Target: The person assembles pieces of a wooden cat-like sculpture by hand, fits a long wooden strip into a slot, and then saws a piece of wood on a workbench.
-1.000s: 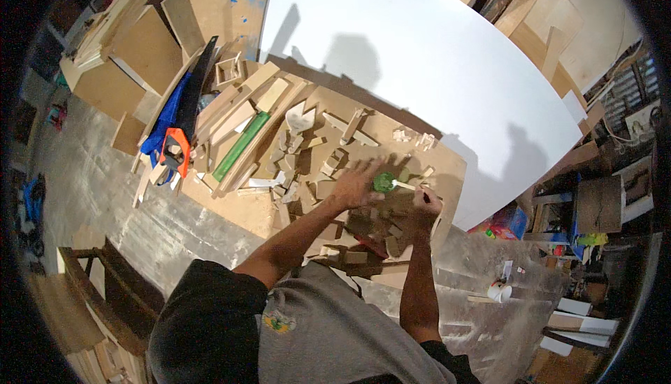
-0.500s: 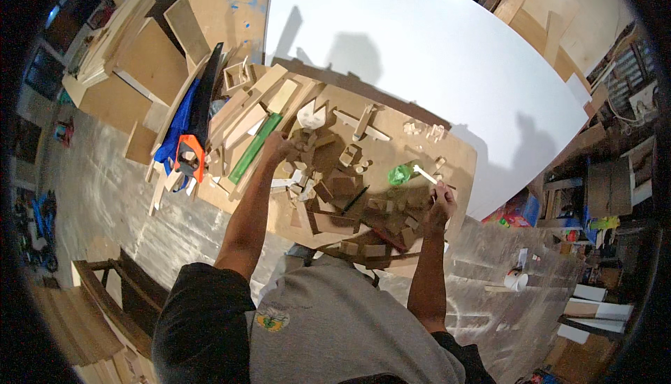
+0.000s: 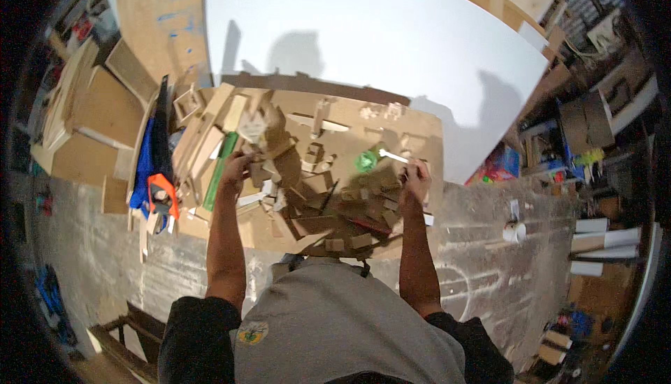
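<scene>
My right hand (image 3: 417, 176) is closed around a slim white stick (image 3: 395, 156) over the right part of the worktable. The stick's pale tip lies close to a crumpled-looking green thing (image 3: 365, 161). At the table's left, my left hand (image 3: 239, 166) has its fingers curled, beside a long green strip (image 3: 221, 171) and a heap of small wood pieces. What it grips is blurred and hidden. A pale, pointed wooden shape (image 3: 252, 128) shows just beyond it; whether the hand touches it I cannot tell. Crossed wooden strips (image 3: 319, 119) lie farther back.
Many wood offcuts cover the worktable (image 3: 419, 125). An orange-handled saw (image 3: 163, 195) and blue cloth (image 3: 142, 167) are at its left edge. Behind stands a large white board (image 3: 363, 41). Wooden panels (image 3: 105, 115) stack at far left, and a white bucket (image 3: 514, 231) sits on the floor at right.
The whole view has turned, shifting the table leftward. My right hand still holds the white stick near the green thing, and my left hand stays by the wood pieces.
</scene>
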A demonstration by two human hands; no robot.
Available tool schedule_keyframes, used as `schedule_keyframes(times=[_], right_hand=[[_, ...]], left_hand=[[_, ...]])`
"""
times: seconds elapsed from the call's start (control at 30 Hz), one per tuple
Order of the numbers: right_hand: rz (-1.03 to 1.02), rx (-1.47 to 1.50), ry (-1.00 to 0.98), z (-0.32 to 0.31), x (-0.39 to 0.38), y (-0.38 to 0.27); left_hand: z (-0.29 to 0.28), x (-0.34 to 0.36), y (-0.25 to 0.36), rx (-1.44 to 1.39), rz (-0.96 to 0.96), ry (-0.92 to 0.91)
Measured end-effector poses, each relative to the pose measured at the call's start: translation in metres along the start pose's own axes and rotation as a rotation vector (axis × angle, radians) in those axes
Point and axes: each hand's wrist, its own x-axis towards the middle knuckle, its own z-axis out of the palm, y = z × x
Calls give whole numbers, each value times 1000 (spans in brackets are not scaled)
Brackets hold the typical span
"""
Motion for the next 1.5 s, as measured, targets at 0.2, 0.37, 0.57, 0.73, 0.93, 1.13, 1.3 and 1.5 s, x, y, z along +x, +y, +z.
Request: schedule_keyframes(times=[0.2, 0.37, 0.57, 0.73, 0.93, 1.13, 1.3, 1.5], right_hand=[[-69, -127, -125, 29, -3, -44], [-326, -502, -311, 51, -12, -66], [129, 162, -318, 49, -31, -161], [130, 657, -509, 74, -80, -227], [-90, 478, -624, 93, -98, -251], [-216, 185, -617, 91, -98, -276], [-412, -12, -515, 85, -93, -283], [-513, -92, -491, 81, -85, -286]], left_hand=[[-31, 11, -54, -208, 180, -187], [41, -62, -22, -639, 151, -310], [109, -128, 9, -961, 109, -215], [133, -142, 17, -1311, 33, -392], [160, -176, 48, -1239, 28, -326], [169, -183, 44, -1223, 54, -294], [172, -188, 42, -1301, 10, -364], [175, -191, 41, -1308, -40, -405]])
